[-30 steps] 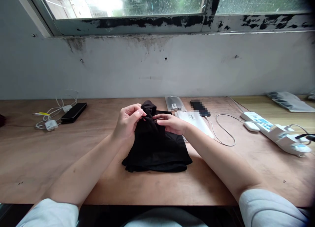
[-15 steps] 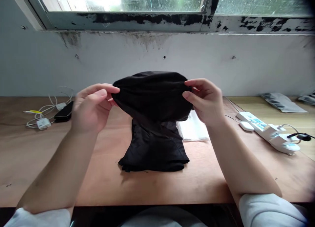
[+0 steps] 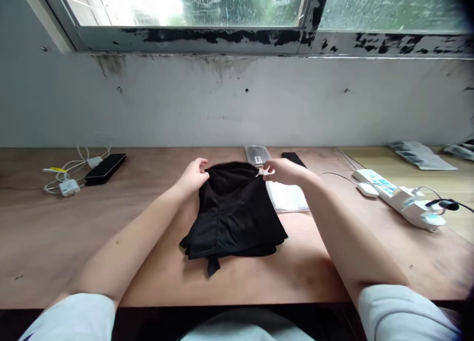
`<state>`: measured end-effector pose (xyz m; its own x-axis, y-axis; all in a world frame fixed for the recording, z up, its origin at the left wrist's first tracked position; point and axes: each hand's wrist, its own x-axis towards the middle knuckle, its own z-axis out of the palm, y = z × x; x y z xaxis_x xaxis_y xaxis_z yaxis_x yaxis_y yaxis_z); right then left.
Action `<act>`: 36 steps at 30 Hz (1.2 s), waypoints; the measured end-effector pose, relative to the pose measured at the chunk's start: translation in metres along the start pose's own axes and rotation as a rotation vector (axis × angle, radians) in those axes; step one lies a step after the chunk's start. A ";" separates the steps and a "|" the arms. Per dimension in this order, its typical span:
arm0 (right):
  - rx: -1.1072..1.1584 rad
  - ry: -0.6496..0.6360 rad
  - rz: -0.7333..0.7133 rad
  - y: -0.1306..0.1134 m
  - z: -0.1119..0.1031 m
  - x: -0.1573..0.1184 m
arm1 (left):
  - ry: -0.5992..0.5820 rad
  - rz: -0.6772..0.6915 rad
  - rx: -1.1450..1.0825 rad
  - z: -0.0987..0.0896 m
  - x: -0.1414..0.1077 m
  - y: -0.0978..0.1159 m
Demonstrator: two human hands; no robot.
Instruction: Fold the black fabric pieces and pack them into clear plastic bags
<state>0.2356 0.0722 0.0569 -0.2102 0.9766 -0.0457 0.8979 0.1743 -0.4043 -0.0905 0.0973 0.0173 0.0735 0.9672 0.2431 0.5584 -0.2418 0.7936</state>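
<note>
A black cloth garment [image 3: 233,217] lies folded on the wooden desk [image 3: 148,277], with a narrow strap [image 3: 213,266] hanging off its near edge. My left hand [image 3: 192,177] pinches the garment's upper left edge. My right hand [image 3: 285,171] has its fingertips at the upper right corner, and the fingers seem closed on the cloth there. Both forearms reach in from the near edge of the desk, and light grey sleeves show at the bottom of the view.
A white packet [image 3: 287,198] lies beside the garment. Behind it are a clear bag [image 3: 256,155] and a dark phone [image 3: 293,158]. Another phone [image 3: 105,168] and white cables [image 3: 69,187] sit left; a power strip [image 3: 388,195] and white mouse [image 3: 368,190] sit right.
The garment, held up high between both hands half a second ago, is now lowered onto the desk. Both hands have come down with it, and the strap now shows at its near edge.
</note>
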 end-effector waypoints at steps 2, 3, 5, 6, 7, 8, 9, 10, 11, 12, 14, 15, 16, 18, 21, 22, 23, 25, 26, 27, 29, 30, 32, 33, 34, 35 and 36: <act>-0.226 -0.073 0.049 0.002 0.018 0.012 | -0.001 0.070 0.303 0.019 -0.007 -0.012; -0.268 -0.081 0.024 0.000 0.027 0.015 | -0.032 0.138 0.417 0.027 -0.014 -0.014; -0.283 -0.047 -0.101 -0.007 0.042 0.017 | -0.122 0.259 0.566 0.041 -0.029 -0.015; -0.277 -0.015 -0.180 -0.012 0.050 0.017 | -0.167 0.299 0.607 0.047 -0.035 -0.014; -0.278 0.019 -0.247 -0.017 0.057 0.016 | -0.210 0.313 0.633 0.052 -0.041 -0.015; -0.290 0.044 -0.285 -0.021 0.064 0.015 | -0.245 0.301 0.650 0.057 -0.045 -0.016; -0.312 0.056 -0.291 -0.024 0.071 0.014 | -0.275 0.275 0.663 0.061 -0.048 -0.019; -0.338 0.057 -0.269 -0.026 0.077 0.014 | -0.296 0.243 0.673 0.064 -0.049 -0.022; -0.364 0.053 -0.234 -0.027 0.081 0.014 | -0.307 0.216 0.682 0.067 -0.050 -0.026; -0.383 0.051 -0.205 -0.026 0.084 0.016 | -0.312 0.201 0.688 0.068 -0.050 -0.030; -0.368 0.061 -0.203 -0.020 0.084 0.022 | -0.310 0.204 0.694 0.070 -0.049 -0.035; -0.325 0.075 -0.218 -0.015 0.080 0.027 | -0.310 0.211 0.694 0.070 -0.049 -0.037; -0.272 0.096 -0.221 -0.009 0.076 0.033 | -0.311 0.216 0.695 0.069 -0.049 -0.038; -0.167 0.157 -0.150 0.008 0.064 0.049 | -0.311 0.226 0.695 0.068 -0.050 -0.037; -0.198 0.251 0.128 0.039 0.048 0.075 | -0.317 0.229 0.699 0.067 -0.051 -0.036; -0.205 0.244 0.213 0.049 0.044 0.084 | -0.320 0.223 0.703 0.067 -0.051 -0.035; -0.195 0.226 0.294 0.058 0.041 0.091 | -0.325 0.216 0.707 0.068 -0.051 -0.035; -0.135 0.203 0.436 0.071 0.039 0.105 | -0.326 0.206 0.714 0.068 -0.051 -0.035; -0.073 0.214 0.490 0.075 0.039 0.111 | -0.323 0.206 0.716 0.069 -0.051 -0.036; 0.006 0.240 0.532 0.078 0.040 0.116 | -0.320 0.208 0.716 0.069 -0.050 -0.036; 0.168 0.307 0.581 0.078 0.044 0.123 | -0.312 0.213 0.713 0.069 -0.050 -0.036; 0.237 0.335 0.592 0.077 0.046 0.126 | -0.309 0.214 0.709 0.069 -0.050 -0.036; 0.345 0.367 0.596 0.072 0.051 0.128 | -0.306 0.217 0.699 0.069 -0.050 -0.037; 0.395 0.378 0.585 0.069 0.053 0.128 | -0.304 0.219 0.694 0.069 -0.051 -0.037; 0.462 0.394 0.567 0.066 0.054 0.128 | -0.302 0.221 0.690 0.069 -0.051 -0.036; 0.542 0.413 0.541 0.062 0.054 0.129 | -0.300 0.222 0.687 0.069 -0.051 -0.036; 0.633 0.432 0.509 0.058 0.053 0.129 | -0.300 0.224 0.685 0.069 -0.051 -0.036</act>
<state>0.2404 0.2014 -0.0207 0.4297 0.9009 -0.0613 0.4365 -0.2667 -0.8592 -0.0573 0.0621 -0.0619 0.4104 0.9043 0.1177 0.8826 -0.4264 0.1979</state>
